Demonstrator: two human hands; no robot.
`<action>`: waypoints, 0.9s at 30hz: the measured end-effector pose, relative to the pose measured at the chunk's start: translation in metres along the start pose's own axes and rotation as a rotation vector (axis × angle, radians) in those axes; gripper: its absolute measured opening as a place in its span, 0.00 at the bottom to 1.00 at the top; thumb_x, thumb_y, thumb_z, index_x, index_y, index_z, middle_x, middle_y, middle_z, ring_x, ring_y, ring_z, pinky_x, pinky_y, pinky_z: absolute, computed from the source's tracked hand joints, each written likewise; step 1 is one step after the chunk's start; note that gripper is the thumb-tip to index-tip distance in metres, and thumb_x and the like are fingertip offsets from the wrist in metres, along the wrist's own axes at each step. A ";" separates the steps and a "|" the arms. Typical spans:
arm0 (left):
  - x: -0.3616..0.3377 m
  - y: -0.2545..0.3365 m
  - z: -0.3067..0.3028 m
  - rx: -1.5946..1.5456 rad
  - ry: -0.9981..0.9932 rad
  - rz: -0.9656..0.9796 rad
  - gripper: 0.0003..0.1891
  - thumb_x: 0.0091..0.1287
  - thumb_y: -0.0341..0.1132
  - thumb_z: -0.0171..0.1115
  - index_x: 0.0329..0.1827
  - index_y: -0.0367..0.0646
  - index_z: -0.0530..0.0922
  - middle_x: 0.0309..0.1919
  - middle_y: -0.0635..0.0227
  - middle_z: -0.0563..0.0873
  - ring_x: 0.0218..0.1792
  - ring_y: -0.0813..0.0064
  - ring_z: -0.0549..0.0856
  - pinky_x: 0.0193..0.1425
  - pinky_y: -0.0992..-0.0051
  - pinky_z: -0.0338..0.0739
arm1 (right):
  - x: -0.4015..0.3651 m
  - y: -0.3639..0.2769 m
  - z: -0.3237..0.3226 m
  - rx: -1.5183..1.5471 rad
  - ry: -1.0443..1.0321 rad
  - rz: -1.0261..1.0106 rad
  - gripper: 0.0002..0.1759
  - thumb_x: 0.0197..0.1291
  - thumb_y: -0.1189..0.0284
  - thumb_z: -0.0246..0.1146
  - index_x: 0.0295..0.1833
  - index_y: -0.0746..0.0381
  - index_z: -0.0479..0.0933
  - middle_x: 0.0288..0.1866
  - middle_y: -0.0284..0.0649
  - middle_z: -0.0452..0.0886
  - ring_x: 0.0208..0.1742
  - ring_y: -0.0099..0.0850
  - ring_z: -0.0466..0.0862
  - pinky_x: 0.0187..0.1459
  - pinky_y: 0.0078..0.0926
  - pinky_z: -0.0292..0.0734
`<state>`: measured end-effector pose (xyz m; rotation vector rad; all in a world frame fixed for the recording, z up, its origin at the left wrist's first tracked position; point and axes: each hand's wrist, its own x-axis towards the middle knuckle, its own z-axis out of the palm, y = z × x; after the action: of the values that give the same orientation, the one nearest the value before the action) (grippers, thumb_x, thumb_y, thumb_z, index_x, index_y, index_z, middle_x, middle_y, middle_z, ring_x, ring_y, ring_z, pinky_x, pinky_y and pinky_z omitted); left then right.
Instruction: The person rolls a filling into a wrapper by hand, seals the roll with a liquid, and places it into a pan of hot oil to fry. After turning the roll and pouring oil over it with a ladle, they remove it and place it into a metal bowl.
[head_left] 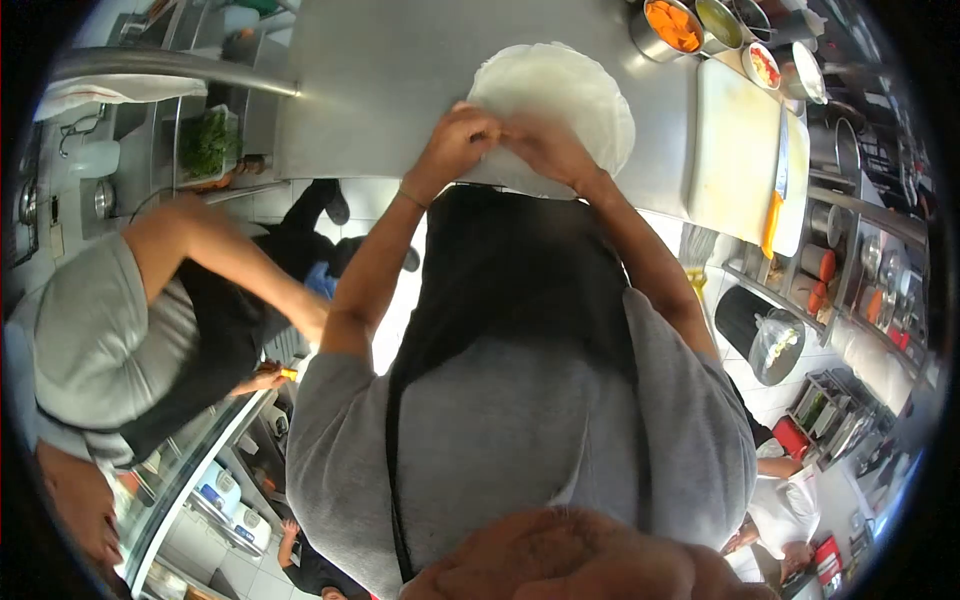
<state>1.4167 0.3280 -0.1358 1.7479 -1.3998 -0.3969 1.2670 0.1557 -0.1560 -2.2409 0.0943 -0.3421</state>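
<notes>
A round, whitish, thin sheet, which looks like rolled dough or stacked wrappers, lies on the steel counter in front of me and reaches its near edge. My left hand is at the sheet's left side, fingers curled into a pinch; what is between them is too small to make out. Just right of it, my right hand is over the sheet, its fingertips meeting those of the left. Motion blur smears its fingers, so their grip does not show.
On the steel counter, a white cutting board holds an orange-handled knife. Behind it stand a pot of orange pieces and several other containers. A co-worker is close on my left. A bin stands at right.
</notes>
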 end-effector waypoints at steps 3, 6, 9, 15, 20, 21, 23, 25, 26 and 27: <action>-0.004 0.001 0.003 0.073 0.033 0.107 0.12 0.65 0.33 0.73 0.50 0.40 0.89 0.48 0.64 0.92 0.54 0.62 0.86 0.64 0.63 0.78 | -0.009 -0.007 -0.008 0.076 0.038 0.019 0.11 0.62 0.74 0.71 0.50 0.59 0.85 0.50 0.40 0.85 0.54 0.43 0.81 0.58 0.39 0.74; -0.008 -0.010 0.008 0.081 0.067 0.104 0.12 0.67 0.35 0.72 0.51 0.40 0.89 0.48 0.64 0.92 0.54 0.63 0.86 0.64 0.63 0.77 | -0.004 -0.010 0.001 0.052 0.053 0.029 0.11 0.61 0.75 0.72 0.50 0.61 0.85 0.50 0.44 0.84 0.56 0.45 0.80 0.59 0.40 0.74; -0.004 -0.011 0.004 0.025 0.010 0.100 0.13 0.67 0.34 0.72 0.53 0.41 0.88 0.48 0.64 0.92 0.54 0.62 0.86 0.63 0.63 0.77 | -0.005 0.006 0.012 -0.114 -0.008 -0.016 0.13 0.59 0.75 0.73 0.50 0.62 0.85 0.52 0.46 0.81 0.58 0.47 0.79 0.59 0.41 0.74; -0.005 -0.007 0.008 0.031 0.037 -0.042 0.12 0.65 0.31 0.74 0.50 0.39 0.87 0.45 0.63 0.92 0.52 0.62 0.85 0.60 0.64 0.79 | -0.015 0.019 0.013 -0.229 0.026 -0.080 0.15 0.56 0.69 0.75 0.49 0.59 0.84 0.55 0.42 0.76 0.59 0.45 0.76 0.58 0.46 0.71; -0.009 0.009 0.003 -0.065 0.065 -0.037 0.11 0.63 0.29 0.74 0.48 0.40 0.88 0.45 0.64 0.91 0.52 0.61 0.86 0.60 0.63 0.79 | -0.011 -0.019 0.017 -0.325 0.091 0.025 0.17 0.54 0.62 0.76 0.48 0.54 0.85 0.53 0.37 0.76 0.56 0.39 0.76 0.55 0.44 0.67; -0.010 0.010 0.002 -0.036 0.043 -0.033 0.10 0.63 0.29 0.74 0.47 0.40 0.88 0.45 0.64 0.91 0.52 0.61 0.86 0.61 0.63 0.79 | -0.012 -0.015 0.017 -0.340 0.080 0.017 0.16 0.55 0.62 0.75 0.49 0.54 0.86 0.54 0.37 0.76 0.56 0.38 0.76 0.55 0.43 0.67; -0.008 0.007 0.001 -0.005 0.010 0.007 0.09 0.63 0.29 0.74 0.47 0.41 0.89 0.47 0.64 0.91 0.52 0.62 0.86 0.62 0.63 0.79 | -0.014 -0.008 0.016 -0.369 0.058 -0.007 0.15 0.56 0.62 0.75 0.49 0.52 0.86 0.54 0.35 0.77 0.57 0.37 0.76 0.55 0.43 0.66; -0.009 0.003 0.001 0.028 -0.017 0.036 0.09 0.63 0.29 0.74 0.46 0.42 0.90 0.49 0.66 0.91 0.53 0.63 0.86 0.62 0.63 0.79 | -0.022 0.001 0.015 -0.308 0.061 0.017 0.12 0.58 0.63 0.74 0.47 0.52 0.87 0.54 0.34 0.77 0.57 0.37 0.76 0.56 0.43 0.66; -0.010 0.000 0.001 0.047 -0.025 0.047 0.09 0.63 0.29 0.73 0.46 0.42 0.90 0.49 0.66 0.90 0.54 0.63 0.85 0.63 0.63 0.78 | -0.024 0.005 0.015 -0.278 0.063 0.026 0.11 0.59 0.63 0.74 0.46 0.52 0.88 0.55 0.34 0.77 0.57 0.37 0.76 0.56 0.43 0.66; -0.009 0.000 0.000 0.066 -0.033 0.059 0.09 0.63 0.29 0.73 0.46 0.42 0.90 0.50 0.67 0.90 0.54 0.64 0.85 0.63 0.63 0.78 | -0.021 0.000 0.011 -0.269 0.084 0.016 0.10 0.60 0.63 0.73 0.46 0.52 0.89 0.55 0.34 0.77 0.58 0.37 0.76 0.56 0.44 0.66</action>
<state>1.4139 0.3361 -0.1377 1.7556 -1.4998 -0.3524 1.2498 0.1682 -0.1669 -2.4897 0.2141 -0.4360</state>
